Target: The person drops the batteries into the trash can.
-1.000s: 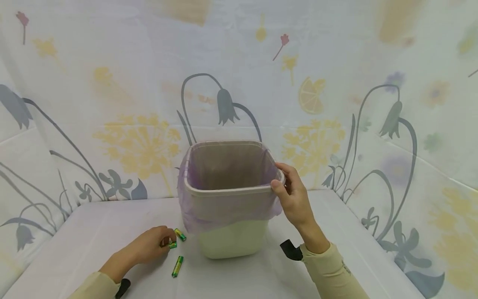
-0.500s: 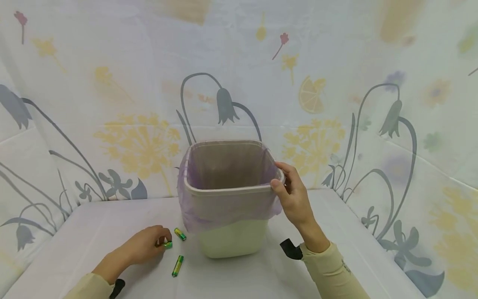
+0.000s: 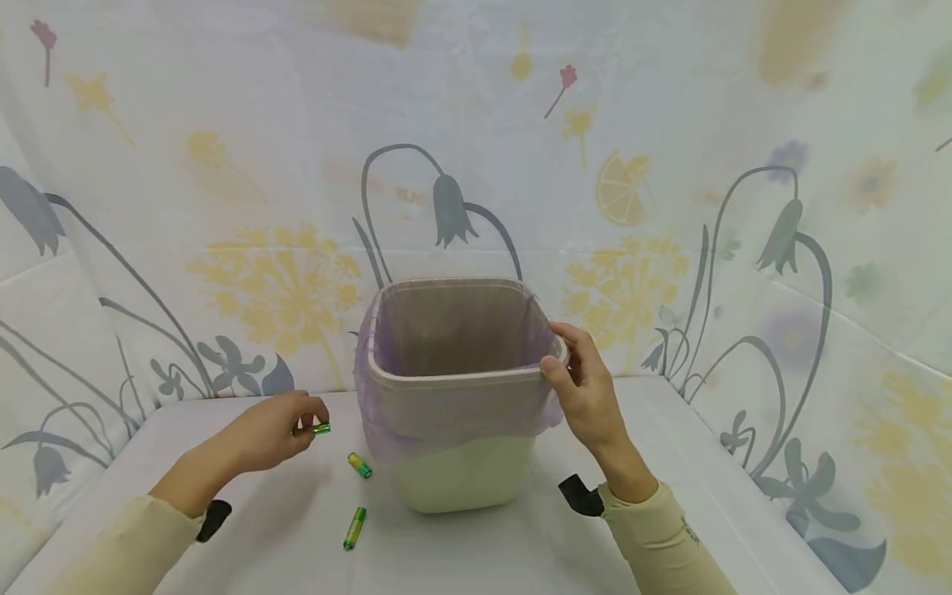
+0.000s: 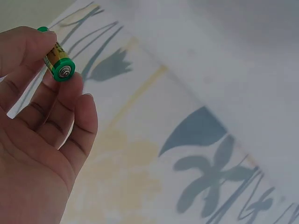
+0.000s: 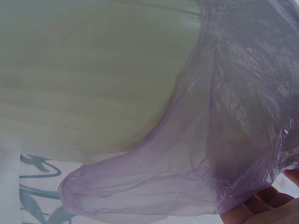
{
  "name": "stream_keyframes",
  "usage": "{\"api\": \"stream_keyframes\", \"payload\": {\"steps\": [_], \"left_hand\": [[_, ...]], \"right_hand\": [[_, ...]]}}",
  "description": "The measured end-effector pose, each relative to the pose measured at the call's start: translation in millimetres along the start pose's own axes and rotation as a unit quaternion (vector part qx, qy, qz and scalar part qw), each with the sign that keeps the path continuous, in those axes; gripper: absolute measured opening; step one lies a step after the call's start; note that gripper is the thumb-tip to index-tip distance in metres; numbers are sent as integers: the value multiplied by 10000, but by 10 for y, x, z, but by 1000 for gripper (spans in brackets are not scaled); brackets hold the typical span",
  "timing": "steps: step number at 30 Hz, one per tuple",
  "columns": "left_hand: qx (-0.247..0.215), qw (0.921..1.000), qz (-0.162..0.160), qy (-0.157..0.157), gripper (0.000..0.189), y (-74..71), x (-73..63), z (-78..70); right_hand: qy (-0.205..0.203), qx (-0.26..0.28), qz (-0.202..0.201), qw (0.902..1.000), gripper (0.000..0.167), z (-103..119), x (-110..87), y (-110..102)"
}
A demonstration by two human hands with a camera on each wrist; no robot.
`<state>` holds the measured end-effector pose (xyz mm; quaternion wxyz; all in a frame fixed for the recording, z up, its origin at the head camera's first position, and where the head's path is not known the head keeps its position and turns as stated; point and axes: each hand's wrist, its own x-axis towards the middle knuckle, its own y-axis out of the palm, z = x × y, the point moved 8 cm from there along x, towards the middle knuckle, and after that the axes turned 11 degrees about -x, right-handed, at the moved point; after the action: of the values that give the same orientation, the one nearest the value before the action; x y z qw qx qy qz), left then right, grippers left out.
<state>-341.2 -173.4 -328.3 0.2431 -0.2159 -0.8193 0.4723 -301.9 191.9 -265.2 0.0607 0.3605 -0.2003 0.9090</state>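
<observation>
My left hand (image 3: 271, 431) pinches a green and gold battery (image 3: 321, 428) between thumb and fingers, raised above the table to the left of the trash bin (image 3: 464, 479). In the left wrist view the battery (image 4: 60, 60) points its metal tip toward the camera. My right hand (image 3: 583, 384) grips the bin's right rim, thumb at the front and fingers over the edge. A thin purple trash bag (image 3: 446, 417) lines the bin and folds down outside it. The right wrist view shows the bag (image 5: 182, 163) draped over the pale bin wall (image 5: 93, 79), fingers at the lower right.
Two more green and gold batteries lie on the white table: one battery (image 3: 359, 464) near the bin's left side, another battery (image 3: 354, 529) closer to the front. A flower-printed curtain (image 3: 283, 165) stands behind the table and along its sides.
My left hand has lifted the battery off the table, moving up and a little to the left. The right hand stays on the bin rim, and the bin has not moved.
</observation>
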Motion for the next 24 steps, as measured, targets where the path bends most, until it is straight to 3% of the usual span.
{"api": "stream_keyframes", "payload": {"steps": [14,19,24], "left_hand": [[456,9966,-478,494,21,-910,472,-653],[556,9945,-548,704,23,-1098,646,-923],[564,9926,-553,920,23,-1154,840,-1187]], "right_hand": [[19,67,-7,10000,46,10,2,1],[-13,59,18,10000,45,7,1,7],[-23,40,14,10000,45,1,0,-3]]}}
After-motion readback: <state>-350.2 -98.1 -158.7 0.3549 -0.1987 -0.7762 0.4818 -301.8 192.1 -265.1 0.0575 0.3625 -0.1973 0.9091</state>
